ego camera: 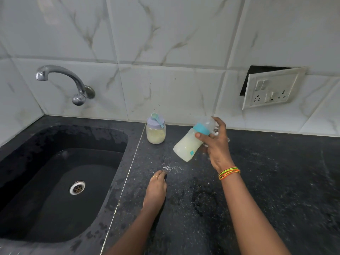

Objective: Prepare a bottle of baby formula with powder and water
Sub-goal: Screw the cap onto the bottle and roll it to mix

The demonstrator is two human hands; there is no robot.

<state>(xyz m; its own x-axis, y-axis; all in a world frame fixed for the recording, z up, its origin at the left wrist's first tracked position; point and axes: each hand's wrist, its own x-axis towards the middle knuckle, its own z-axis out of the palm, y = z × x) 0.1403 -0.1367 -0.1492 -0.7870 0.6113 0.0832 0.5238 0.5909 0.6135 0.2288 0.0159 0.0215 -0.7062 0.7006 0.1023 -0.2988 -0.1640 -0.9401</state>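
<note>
My right hand (216, 144) grips a baby bottle (187, 144) by its teal collar, above the counter. The bottle is tilted with its base toward the lower left, capped with a clear dome, and holds pale yellowish milk. My left hand (156, 188) rests on the black counter (257, 181), fingers curled down at a small white spill (170, 168), holding nothing I can see. A glass jar of formula powder (155, 133) stands near the wall, closed with a lilac lid. A teal scoop (157, 119) lies on that lid.
A black sink (60, 181) with a steel drain fills the left side, under a chrome tap (64, 80) on the tiled wall. A socket panel (270, 89) hangs loose on the wall at right. A shiny object is partly hidden behind my right hand.
</note>
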